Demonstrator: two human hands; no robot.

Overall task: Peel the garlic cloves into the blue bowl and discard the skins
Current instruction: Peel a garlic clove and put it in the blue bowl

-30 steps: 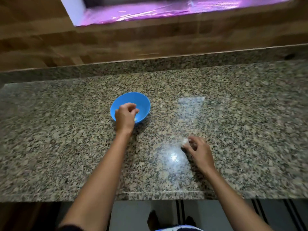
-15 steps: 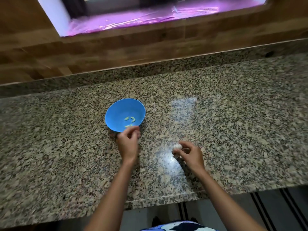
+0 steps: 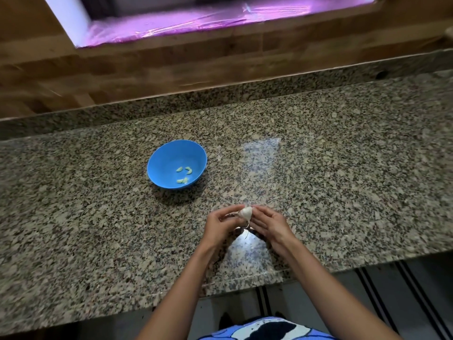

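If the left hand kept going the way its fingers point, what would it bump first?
The garlic, which the left hand is pinching; just past it, probably the right hand. The blue bowl seems off that line.

Blue bowl (image 3: 171, 153), pale green peeled cloves (image 3: 184, 174), white garlic (image 3: 245, 213), speckled grey-brown granite counter (image 3: 343, 168).

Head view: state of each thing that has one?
blue bowl: upright on the counter, open top
peeled cloves: a few, loose inside the bowl
garlic: skin on, held above the counter between both hands
left grip: fingers curled, pinching the garlic
right grip: fingers curled, pinching the garlic
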